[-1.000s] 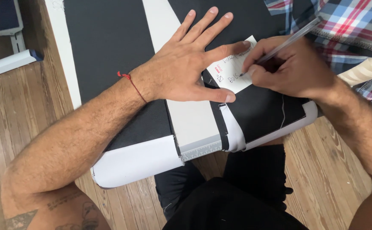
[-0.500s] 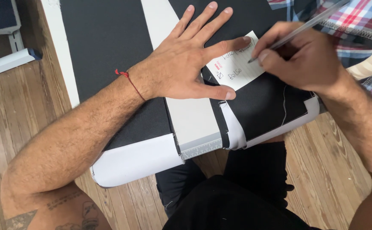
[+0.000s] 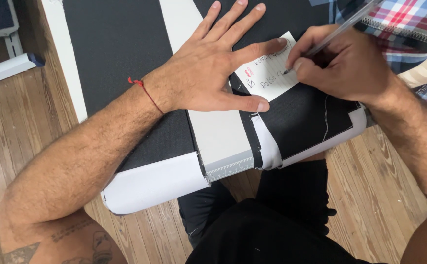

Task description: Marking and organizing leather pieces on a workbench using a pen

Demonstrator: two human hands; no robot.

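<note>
Moved back down onto the white slip (image 3: 267,73), pen (image 3: 340,27) tip writing again.
Right hand (image 3: 345,66) fingers pinched round pen; left hand (image 3: 213,68) spread flat, pinning slip; best kept firmly pinned on black fabric (image 3: 120,54).

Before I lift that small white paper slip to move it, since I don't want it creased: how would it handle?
The paper slip looks thin and flat, so probably floppy and very light. The left hand pins its edge while the right hand writes with the pen, suggesting it slides easily on the black fabric.

left hand (image 3: 213,73): flat, fingers spread | right hand (image 3: 345,66): fingers curled in writing grip
</note>
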